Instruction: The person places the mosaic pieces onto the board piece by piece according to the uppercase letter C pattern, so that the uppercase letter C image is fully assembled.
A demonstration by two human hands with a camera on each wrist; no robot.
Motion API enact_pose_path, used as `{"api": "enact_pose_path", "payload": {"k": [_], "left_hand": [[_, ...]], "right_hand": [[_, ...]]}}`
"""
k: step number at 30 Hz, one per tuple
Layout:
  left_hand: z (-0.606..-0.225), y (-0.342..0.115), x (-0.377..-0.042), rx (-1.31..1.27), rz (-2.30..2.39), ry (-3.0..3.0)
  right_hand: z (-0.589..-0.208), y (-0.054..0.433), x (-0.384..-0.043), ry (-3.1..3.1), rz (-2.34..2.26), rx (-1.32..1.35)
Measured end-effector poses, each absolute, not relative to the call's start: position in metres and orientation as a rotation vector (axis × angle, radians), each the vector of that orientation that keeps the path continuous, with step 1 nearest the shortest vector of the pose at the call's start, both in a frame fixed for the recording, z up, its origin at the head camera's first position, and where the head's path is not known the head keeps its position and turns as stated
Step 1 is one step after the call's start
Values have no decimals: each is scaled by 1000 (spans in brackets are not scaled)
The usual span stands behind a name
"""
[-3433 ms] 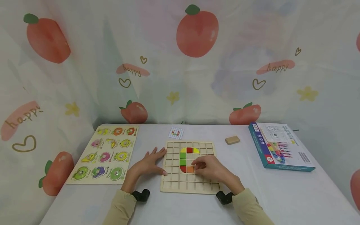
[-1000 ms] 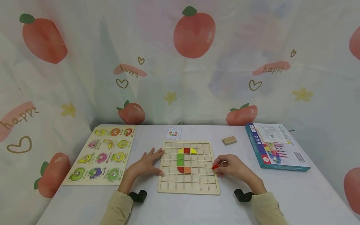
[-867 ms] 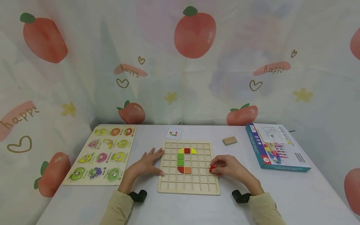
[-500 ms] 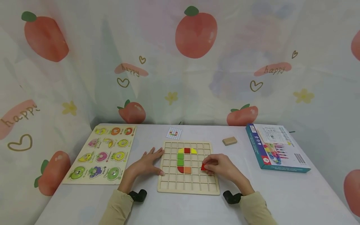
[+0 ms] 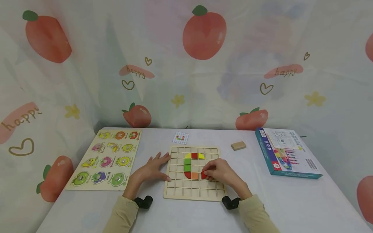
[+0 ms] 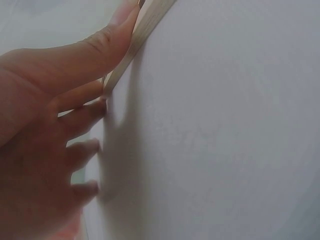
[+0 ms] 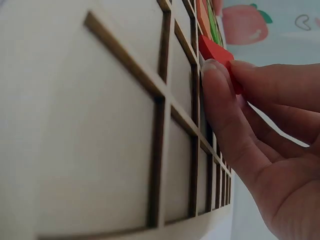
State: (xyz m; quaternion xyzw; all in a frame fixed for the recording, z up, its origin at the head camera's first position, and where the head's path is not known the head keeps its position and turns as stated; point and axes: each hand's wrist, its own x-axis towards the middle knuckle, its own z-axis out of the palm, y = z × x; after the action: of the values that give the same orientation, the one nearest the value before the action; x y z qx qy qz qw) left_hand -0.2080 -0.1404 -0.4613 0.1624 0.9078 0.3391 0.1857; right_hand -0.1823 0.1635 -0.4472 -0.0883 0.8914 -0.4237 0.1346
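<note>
My right hand point(image 5: 218, 171) pinches a red block point(image 7: 219, 56) between thumb and index finger. In the right wrist view the block is tilted at the grid. It sits just right of the orange square point(image 5: 195, 175) on the wooden grid board point(image 5: 189, 192). Also set in the board are a red rounded piece point(image 5: 187, 175), green squares point(image 5: 187, 164), a red square point(image 5: 194, 156) and yellow rounded pieces point(image 5: 201, 156). My left hand point(image 5: 151, 170) has its fingers spread at the board's left edge, thumb touching the edge point(image 6: 145, 30).
A small pattern card point(image 5: 181, 138) lies behind the board. A plain wooden block point(image 5: 238, 146) is at the back right, and a colourful box point(image 5: 291, 153) farther right. On the left lies a fruit puzzle board point(image 5: 106, 158).
My right hand has carried the red block leftward from the board's right edge to beside the orange square. The left hand has stayed at the board's left edge.
</note>
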Motion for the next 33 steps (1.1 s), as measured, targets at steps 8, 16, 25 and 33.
{"api": "enact_pose_path", "payload": {"k": [8,16,25,33], "left_hand": [[-461,-139,-207,448,944,2553],[-462,-142,-210,464,910,2571],[-463,-141,-213,442,888,2603],[-464,-138,-214,442,886,2604]], "right_hand": [[-445,154,-180,2613,-1189,-180],[-441,157,-180,2671,-1149,-235],[-444,158,-184,2687,-1016,-427],[-445,151,-185,2712,-954,-450]]}}
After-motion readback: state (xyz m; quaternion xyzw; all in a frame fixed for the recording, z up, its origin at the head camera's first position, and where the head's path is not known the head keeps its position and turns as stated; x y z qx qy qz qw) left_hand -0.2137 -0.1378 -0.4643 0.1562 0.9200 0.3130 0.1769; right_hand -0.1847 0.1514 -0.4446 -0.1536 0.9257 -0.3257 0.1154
